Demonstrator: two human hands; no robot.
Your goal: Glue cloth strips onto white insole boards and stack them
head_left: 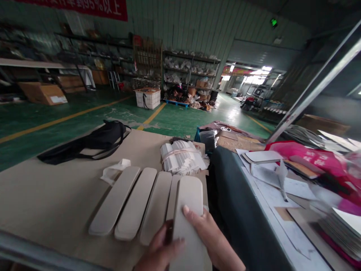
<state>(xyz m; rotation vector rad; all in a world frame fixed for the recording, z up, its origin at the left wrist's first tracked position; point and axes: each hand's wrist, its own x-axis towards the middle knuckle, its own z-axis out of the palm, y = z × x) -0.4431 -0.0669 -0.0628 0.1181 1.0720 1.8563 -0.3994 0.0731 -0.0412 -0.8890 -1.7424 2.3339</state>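
A long pale beige piece with rounded corners (188, 195), perhaps a stack of flat strips, is between my two hands at the table's right side. My right hand (210, 229) grips its right edge, thumb lying on the top face and the fingers hidden behind. Around its left edge is my left hand (165, 244), slightly blurred, with the thumb across the face. Similar pieces lie in a slanting row to the left: the leftmost piece (115, 201), a second piece (137, 203) and a third piece (156, 207). Another piece (172, 197) is partly covered by the held one.
Behind the row sit a tied bundle of white strips (183, 156), crumpled white wrapping (113, 172) and a black bag (90, 143). A metal bar (42, 250) crosses the near edge. Rightward, a paper-strewn table (270, 203) stands beside dark draped cloth (237, 195).
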